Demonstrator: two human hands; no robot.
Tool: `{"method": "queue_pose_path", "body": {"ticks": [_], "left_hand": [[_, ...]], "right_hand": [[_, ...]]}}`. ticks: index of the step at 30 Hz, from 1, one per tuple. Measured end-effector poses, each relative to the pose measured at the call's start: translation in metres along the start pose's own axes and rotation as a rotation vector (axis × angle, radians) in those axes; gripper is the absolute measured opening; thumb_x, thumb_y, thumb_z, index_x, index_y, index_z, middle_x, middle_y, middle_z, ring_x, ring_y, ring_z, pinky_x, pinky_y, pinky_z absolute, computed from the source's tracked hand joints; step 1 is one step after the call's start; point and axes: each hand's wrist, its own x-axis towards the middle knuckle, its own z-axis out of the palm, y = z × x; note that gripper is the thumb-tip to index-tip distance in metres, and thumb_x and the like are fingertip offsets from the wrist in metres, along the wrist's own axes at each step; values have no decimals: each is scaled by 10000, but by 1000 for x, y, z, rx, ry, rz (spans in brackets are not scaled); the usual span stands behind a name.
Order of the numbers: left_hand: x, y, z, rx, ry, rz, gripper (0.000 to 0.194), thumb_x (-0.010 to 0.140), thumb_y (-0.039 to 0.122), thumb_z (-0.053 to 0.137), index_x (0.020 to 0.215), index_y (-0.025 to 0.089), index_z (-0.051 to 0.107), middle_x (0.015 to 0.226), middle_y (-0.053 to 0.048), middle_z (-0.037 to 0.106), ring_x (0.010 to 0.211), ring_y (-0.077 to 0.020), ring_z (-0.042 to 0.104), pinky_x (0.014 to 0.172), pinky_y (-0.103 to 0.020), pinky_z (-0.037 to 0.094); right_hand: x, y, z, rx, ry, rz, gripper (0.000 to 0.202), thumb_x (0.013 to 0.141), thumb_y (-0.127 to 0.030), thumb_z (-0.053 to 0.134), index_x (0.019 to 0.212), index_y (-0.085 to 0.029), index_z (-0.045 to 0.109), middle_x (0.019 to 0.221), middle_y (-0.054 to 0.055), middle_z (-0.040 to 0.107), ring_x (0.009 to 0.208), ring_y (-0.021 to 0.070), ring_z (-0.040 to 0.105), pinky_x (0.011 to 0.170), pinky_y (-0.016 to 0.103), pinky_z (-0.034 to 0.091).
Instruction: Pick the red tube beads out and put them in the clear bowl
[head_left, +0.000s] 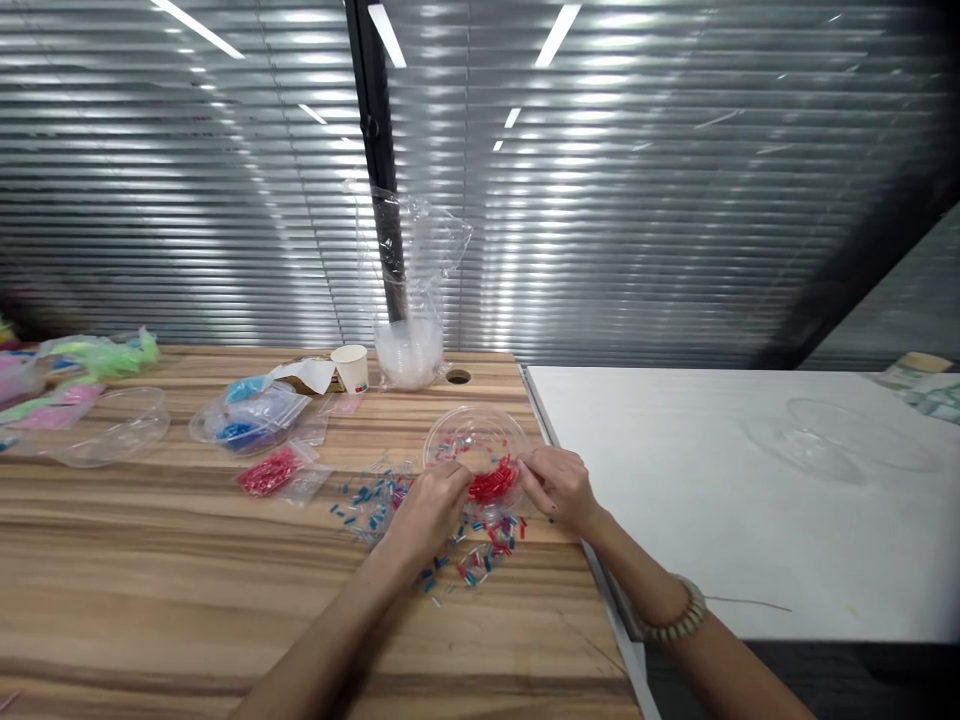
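A clear plastic bowl (450, 432) stands on the wooden table (150, 570) and holds a heap of red tube beads (491, 485). My left hand (431, 505) rests at the bowl's near left rim, fingers curled and pinched together. My right hand (555, 488) is at the near right rim, fingertips pinched over the red beads. What each pinch holds is too small to see. Loose blue, red and clear beads (472, 560) lie scattered on the wood in front of the bowl and to its left.
A small bag of red beads (271, 472) and bags of blue beads (251, 415) lie to the left. Behind stand a paper cup (351, 367) and a bagged stack of clear bowls (409, 345). A white table (712, 500) adjoins on the right.
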Motion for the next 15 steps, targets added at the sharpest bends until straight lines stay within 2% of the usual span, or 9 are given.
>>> {"method": "queue_pose_path", "body": {"ticks": [4,9,15], "left_hand": [[-1,-1,1,-15,71,67,204,887,93,447,858,159,638,854,-54,656,810,-158,618,737,-265,501],[-2,-4,7,-22,150,152,249,874,41,430,936,146,648,859,-67,659,807,-167,621,723,-279,517],[-5,1,6,-83,128,176,280,882,30,415,1012,140,638,943,-84,665,879,-175,625,776,-300,517]], "right_hand": [[0,-3,0,-18,17,6,246,876,-121,475,648,-188,539,488,-28,468,451,110,426,494,247,333],[2,-6,-2,-1,12,8,237,868,-109,475,655,-184,544,504,-23,487,461,108,438,500,248,335],[2,-10,-3,38,-12,-21,205,848,-90,482,676,-175,554,534,-9,525,496,116,475,517,253,352]]}}
